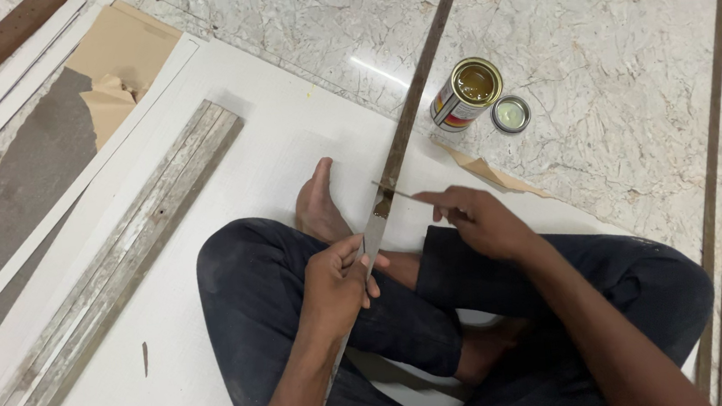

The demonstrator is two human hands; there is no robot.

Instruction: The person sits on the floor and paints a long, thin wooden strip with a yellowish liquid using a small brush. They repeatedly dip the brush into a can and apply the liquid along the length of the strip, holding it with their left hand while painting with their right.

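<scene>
So far only the near end of the long strip [409,110], gripped by the left hand [334,285], looks pale and coated, while the right hand [482,218] pinches a thin spreader blade [404,194] against it beside the open adhesive tin [467,93].

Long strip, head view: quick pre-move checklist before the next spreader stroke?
1. Left hand grips the long strip firmly: ok, fingers wrapped around it above the lap.
2. Right hand holds the thin spreader with its tip at the strip: ok.
3. Glue can open and upright: ok; its lid lies beside it on the floor.
4. Glue left on the spreader: cannot tell, too small.
5. Far end of the strip supported: cannot tell, it runs out of frame.
6. White board under the legs free of spills: ok where it shows.
</scene>
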